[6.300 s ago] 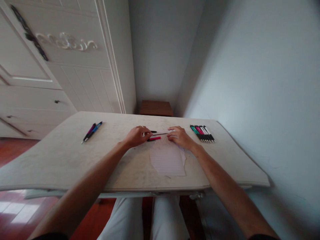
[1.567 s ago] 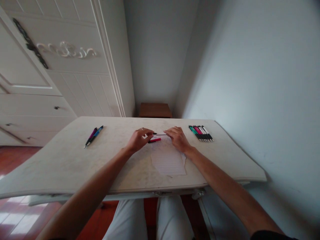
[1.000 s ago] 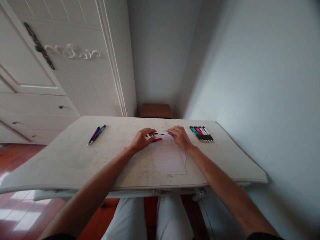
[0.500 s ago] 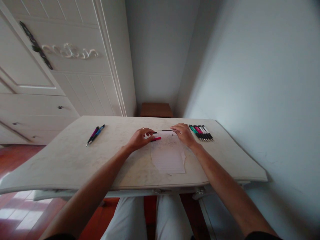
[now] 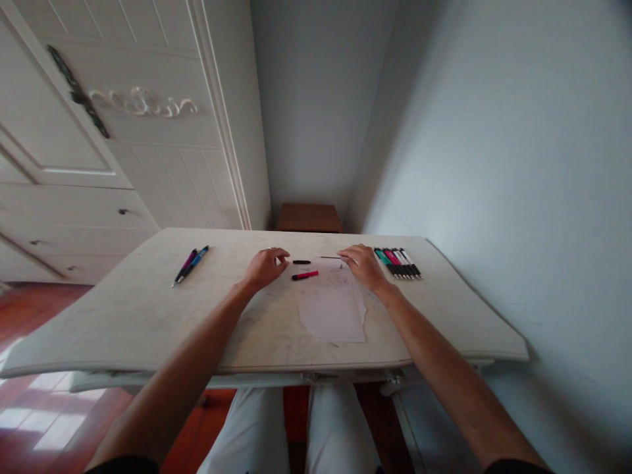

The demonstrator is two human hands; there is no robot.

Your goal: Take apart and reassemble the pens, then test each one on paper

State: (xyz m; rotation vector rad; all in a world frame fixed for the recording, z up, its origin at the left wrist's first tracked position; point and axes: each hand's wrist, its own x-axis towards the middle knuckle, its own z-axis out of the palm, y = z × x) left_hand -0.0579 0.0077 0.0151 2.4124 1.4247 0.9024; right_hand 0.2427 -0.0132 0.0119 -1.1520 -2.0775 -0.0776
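My left hand is over the table, its fingers loosely bent and apart from the thumb, with nothing visible in them. Just right of its fingertips lies a short black pen part. Nearer to me is a pink pen barrel with a black end, lying beside the top of a torn sheet of lined paper. A thin dark pen refill points left from the fingers of my right hand, which are closed on its right end. Under that hand, a tiny dark piece rests on the paper.
Several pens with green, pink and white barrels lie in a row right of my right hand. Two pens, purple and blue, lie at the left of the white table. A wall closes off the right side; a cabinet stands behind left.
My left hand has moved left, away from the black pen part and the pink barrel, which now lie in full view. My right hand stays in place with the refill.
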